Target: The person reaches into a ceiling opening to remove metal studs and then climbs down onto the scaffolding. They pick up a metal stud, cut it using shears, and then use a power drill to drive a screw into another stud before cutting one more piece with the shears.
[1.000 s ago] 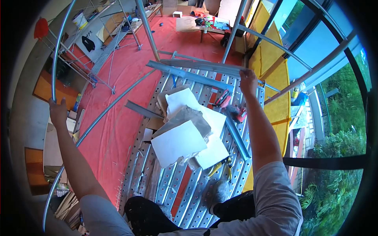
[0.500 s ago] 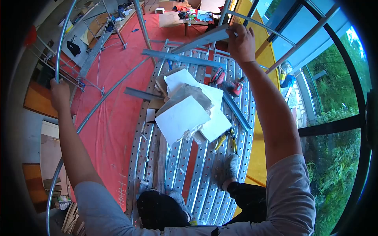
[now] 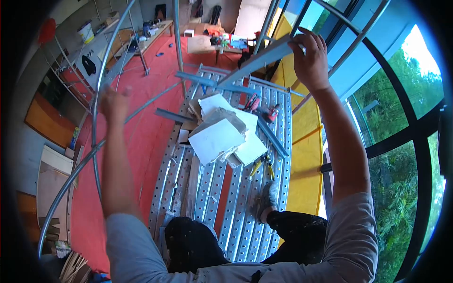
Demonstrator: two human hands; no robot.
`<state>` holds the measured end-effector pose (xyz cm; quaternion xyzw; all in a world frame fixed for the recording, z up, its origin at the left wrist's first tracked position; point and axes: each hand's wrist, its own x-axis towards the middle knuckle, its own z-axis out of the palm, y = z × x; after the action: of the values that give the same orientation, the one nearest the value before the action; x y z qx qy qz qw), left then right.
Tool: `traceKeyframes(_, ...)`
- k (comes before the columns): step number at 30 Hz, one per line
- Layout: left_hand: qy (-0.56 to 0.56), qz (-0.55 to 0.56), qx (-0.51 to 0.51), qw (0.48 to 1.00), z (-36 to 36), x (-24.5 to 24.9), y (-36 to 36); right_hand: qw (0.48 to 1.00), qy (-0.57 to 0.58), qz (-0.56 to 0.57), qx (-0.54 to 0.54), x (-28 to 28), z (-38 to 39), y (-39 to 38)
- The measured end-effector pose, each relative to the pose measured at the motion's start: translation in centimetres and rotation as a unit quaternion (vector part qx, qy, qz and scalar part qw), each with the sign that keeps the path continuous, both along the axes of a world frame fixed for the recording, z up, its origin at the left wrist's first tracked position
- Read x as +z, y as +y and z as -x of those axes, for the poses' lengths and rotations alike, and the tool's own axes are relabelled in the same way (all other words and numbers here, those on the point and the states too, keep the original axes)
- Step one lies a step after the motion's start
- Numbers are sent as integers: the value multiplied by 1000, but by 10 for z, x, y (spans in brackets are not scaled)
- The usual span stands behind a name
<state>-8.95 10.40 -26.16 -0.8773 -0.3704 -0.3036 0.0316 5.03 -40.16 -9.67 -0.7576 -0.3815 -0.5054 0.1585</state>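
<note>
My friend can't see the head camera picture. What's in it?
A person's right hand holds one end of a metal strip over a perforated metal platform. Broken white boards lie there near a yellow-handled tool; the left hand is blurred.

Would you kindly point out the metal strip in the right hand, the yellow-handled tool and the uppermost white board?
Metal strip [image 3: 256, 61]: head view, middle of its length.
Yellow-handled tool [image 3: 255, 168]: head view, one yellow handle.
Uppermost white board [image 3: 216, 140]: head view, its white face.
</note>
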Motion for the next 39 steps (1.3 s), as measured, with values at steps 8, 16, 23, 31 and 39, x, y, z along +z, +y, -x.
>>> traceKeyframes(8, -96, 908, -288, 287, 45, -38, -235, 998, -28, 42, 37, 51, 208, -35)
traceKeyframes(16, -319, 911, -226, 129, 123, -18, -292, 985, 58, 133, 92, -7, 367, -113)
traceKeyframes(23, -374, 864, -293, 164, 168, -17, -304, 954, 220, 185, -80, -56, 444, -188)
traceKeyframes(31, -434, 786, -340, 280, 176, 0, -335, 914, 349, 93, -184, -54, 412, -162)
traceKeyframes(39, -407, 813, -342, 236, 182, -6, -375, 871, 386, 230, -198, -99, 331, -111)
